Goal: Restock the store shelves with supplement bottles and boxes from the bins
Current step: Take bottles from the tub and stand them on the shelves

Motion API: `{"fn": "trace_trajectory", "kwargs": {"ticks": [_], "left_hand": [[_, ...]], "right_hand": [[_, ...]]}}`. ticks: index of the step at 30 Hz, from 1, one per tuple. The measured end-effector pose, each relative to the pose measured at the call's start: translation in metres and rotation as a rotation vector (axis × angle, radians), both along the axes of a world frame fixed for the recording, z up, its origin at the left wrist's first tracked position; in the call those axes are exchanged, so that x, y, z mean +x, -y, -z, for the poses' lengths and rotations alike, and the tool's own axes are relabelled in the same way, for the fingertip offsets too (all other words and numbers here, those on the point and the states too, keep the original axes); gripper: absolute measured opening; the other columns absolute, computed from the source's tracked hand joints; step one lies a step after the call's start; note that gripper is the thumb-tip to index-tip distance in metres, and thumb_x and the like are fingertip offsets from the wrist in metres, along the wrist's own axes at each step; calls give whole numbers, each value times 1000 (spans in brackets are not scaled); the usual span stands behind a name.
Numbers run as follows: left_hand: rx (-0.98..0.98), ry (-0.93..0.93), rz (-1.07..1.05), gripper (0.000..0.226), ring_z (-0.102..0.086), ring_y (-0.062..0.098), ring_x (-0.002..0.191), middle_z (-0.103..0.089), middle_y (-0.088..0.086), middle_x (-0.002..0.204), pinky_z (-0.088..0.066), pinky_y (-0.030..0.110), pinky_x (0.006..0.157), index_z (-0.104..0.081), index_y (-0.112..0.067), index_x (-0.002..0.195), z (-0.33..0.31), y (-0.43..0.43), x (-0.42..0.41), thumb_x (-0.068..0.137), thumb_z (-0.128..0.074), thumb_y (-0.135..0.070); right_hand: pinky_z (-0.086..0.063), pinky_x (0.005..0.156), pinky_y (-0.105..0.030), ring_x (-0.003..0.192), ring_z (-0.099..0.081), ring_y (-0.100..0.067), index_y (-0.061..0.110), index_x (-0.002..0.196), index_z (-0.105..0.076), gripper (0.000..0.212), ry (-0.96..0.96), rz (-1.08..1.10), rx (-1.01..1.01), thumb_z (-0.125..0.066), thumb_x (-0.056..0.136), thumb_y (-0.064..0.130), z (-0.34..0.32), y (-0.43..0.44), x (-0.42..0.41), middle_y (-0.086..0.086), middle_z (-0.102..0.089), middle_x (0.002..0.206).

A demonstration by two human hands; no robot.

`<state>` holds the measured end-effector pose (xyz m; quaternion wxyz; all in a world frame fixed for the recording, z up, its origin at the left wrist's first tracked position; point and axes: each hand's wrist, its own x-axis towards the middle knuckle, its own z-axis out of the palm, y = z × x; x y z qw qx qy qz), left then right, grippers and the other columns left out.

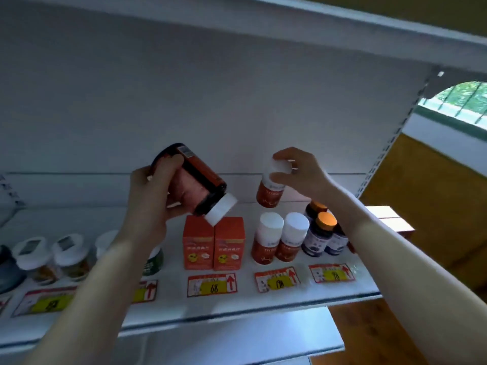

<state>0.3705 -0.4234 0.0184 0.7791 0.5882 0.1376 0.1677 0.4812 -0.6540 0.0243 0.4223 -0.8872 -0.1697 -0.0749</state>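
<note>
My left hand [151, 196] grips a large dark bottle [196, 185] with an orange label, tipped so its white cap points down to the right, just above two orange boxes [213, 243]. My right hand [300, 169] pinches the white cap of a small orange bottle [270, 193], which hangs upright in the air above the white shelf [237, 304]. Directly below it stand two matching orange bottles with white caps [279, 238].
Dark blue bottles with orange caps [320, 235] stand right of the orange ones. Clear jars with white lids [52, 256] and a green bottle [154, 262] sit at the left. Red and yellow price tags [212, 285] line the shelf front. Another shelf [290, 27] hangs overhead.
</note>
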Motion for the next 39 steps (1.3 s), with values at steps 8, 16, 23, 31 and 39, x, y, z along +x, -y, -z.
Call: {"fn": "trace_trajectory", "kwargs": {"ticks": [8, 16, 23, 31, 39], "left_hand": [[-247, -56, -150, 30, -63, 26, 83, -57, 8, 106, -56, 32, 53, -52, -17, 112, 5, 25, -28, 85, -60, -28], [-250, -4, -209, 16, -62, 26, 91, -57, 10, 108, -55, 43, 79, -56, -19, 96, 6, 31, -45, 86, -59, -31], [-258, -35, -249, 16, -63, 21, 80, -58, 8, 96, -56, 40, 75, -54, -18, 92, 9, 37, -49, 85, -60, -30], [-421, -41, -167, 18, -63, 24, 84, -62, 10, 90, -58, 40, 67, -57, -11, 88, 3, 50, -47, 81, -63, -27], [-610, -33, -61, 29, -62, 28, 98, -62, 16, 105, -57, 42, 71, -56, -9, 103, 3, 54, -41, 84, -62, -30]], "right_hand": [[-40, 82, -23, 100, -51, -11, 19, 111, -62, 40, -84, -265, -410, -67, 73, 7, 13, 7, 19, 6, -55, 108], [-45, 94, -33, 108, -55, -19, 14, 115, -61, 42, -159, -379, -444, -74, 75, 15, 26, 4, 22, -4, -60, 119], [-45, 97, -34, 106, -57, -17, 17, 107, -66, 31, -189, -378, -409, -73, 77, 19, 41, 8, 27, -3, -64, 115], [-45, 88, -28, 99, -58, -15, 18, 107, -65, 25, -228, -370, -305, -68, 82, 21, 48, 12, 25, -2, -63, 113], [-49, 76, -14, 83, -62, -11, 13, 102, -63, 19, -170, -298, 176, -52, 93, 26, -1, -9, -18, -2, -66, 97]]}}
